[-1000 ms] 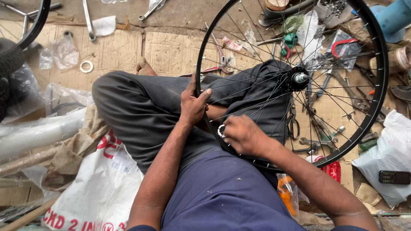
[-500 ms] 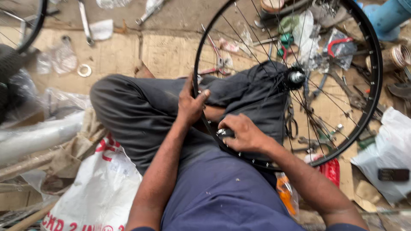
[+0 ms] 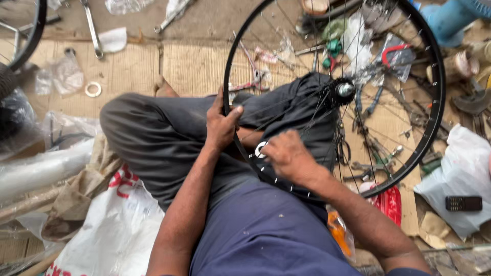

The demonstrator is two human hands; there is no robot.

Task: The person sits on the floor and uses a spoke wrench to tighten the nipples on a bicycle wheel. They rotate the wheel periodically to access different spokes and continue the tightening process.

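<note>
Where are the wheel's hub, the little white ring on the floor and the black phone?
Hub (image 3: 343, 90): head view, on its shiny metal end.
White ring (image 3: 93, 89): head view, on the ring's band, lying on the floor mat.
Black phone (image 3: 463, 203): head view, on the middle of its body.

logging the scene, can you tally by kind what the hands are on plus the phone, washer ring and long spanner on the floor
Black spoked bicycle wheel rim, held by left hand and right hand: 1
Small round spoke tool, white, at the right fingers: 1
Black mobile phone: 1
White washer ring: 1
Long steel spanner: 1
Total: 5
</note>
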